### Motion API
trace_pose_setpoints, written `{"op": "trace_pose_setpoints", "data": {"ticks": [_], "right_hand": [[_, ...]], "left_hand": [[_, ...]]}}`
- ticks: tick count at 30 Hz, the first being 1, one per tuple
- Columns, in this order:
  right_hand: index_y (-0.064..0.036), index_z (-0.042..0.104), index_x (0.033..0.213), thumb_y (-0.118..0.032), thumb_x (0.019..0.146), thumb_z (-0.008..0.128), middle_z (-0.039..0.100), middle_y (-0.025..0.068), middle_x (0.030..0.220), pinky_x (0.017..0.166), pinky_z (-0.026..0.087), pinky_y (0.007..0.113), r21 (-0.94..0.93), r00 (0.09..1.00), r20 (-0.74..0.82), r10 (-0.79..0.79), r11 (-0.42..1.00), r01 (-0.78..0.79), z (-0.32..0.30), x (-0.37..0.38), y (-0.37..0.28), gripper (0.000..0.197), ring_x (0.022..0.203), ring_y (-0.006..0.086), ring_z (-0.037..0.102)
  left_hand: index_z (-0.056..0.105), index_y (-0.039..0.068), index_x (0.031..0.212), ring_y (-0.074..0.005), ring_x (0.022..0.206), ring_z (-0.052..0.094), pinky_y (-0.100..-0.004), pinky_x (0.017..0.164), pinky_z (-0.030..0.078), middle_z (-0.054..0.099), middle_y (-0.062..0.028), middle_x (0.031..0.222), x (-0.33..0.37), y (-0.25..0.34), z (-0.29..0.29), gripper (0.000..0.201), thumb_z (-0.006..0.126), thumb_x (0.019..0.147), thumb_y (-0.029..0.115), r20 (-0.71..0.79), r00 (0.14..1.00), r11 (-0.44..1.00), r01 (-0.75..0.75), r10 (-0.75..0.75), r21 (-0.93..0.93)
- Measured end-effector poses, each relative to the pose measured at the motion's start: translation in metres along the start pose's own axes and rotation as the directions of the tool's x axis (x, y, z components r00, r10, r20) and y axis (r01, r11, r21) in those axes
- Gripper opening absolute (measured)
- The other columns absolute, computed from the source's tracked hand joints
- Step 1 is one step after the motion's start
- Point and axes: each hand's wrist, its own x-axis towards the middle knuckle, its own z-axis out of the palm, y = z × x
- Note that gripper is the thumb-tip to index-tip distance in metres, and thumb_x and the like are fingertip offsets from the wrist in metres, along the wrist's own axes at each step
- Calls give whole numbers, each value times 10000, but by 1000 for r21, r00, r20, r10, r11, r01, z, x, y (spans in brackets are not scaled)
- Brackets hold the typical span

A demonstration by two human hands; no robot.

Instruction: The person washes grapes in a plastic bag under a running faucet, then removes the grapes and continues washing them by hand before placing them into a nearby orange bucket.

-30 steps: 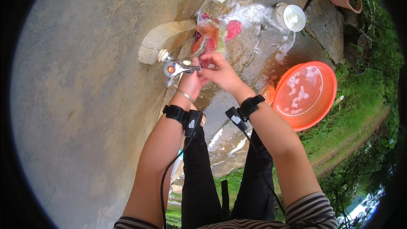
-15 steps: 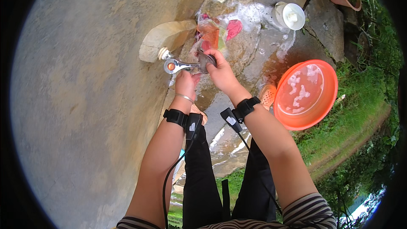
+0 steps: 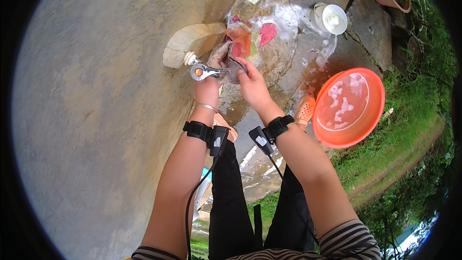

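Observation:
My right hand (image 3: 254, 83) pinches the edge of a wet greyish piece (image 3: 236, 69), which looks like thin cloth, between thumb and fingers. It hangs just beside a chrome tap (image 3: 204, 71) with a lever handle and an orange-red cap. My left hand (image 3: 207, 92) is under the tap's lever, which hides most of its fingers; whether it grips the piece too is not visible. Beyond the hands, pink, orange and pale green wet cloths (image 3: 244, 43) lie bunched on the stone. A separate pink cloth (image 3: 268, 33) lies to their right.
An orange basin (image 3: 348, 108) of sudsy water stands on the right, beside an orange clog (image 3: 304, 110). Farther off is a white bucket (image 3: 335, 19) with something white inside. Foam (image 3: 293, 17) spreads over the stone. A curved concrete block (image 3: 185, 45) adjoins the tap.
My left hand has drawn back slightly toward me and left, farther under the tap lever. The greyish piece now looks more spread out, while my right hand keeps its pinch, shifted slightly right.

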Motion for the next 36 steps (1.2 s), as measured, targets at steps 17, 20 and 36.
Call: {"op": "trace_pose_setpoints", "data": {"ticks": [17, 20, 36], "right_hand": [[-66, 525, 1208, -38, 922, 447, 582, 22, 973, 683, 448, 225, 41, 1000, -4, 14, 999, -14, 1, -5, 4, 298, 761, 70, 505], [-44, 534, 1199, -44, 910, 486, 585, 33, 971, 712, 454, 239, 10, 992, -7, -128, 992, 128, 1, 1, 11, 293, 803, 85, 522], [-79, 463, 1001, 47, 779, 474, 494, -2, 925, 708, 404, 224, 200, 989, 90, 114, 971, -130, -8, -14, 5, 256, 842, 81, 455]], "left_hand": [[512, 32, 1109, -174, 920, 596, -305, 747, 532, 588, -89, 1021, 31, -29, -1, 207, 450, 925, 104, 156, 972, 956, -207, 176, 208], [500, 0, 1112, -199, 885, 579, -325, 775, 471, 606, -111, 962, 25, -27, 6, 254, 470, 906, 145, 192, 964, 932, -234, 186, 276], [467, 131, 1258, -230, 1095, 536, -411, 915, 440, 569, -78, 1181, 13, -17, -15, 384, 482, 926, 325, 296, 800, 846, 530, -521, 55]]}}
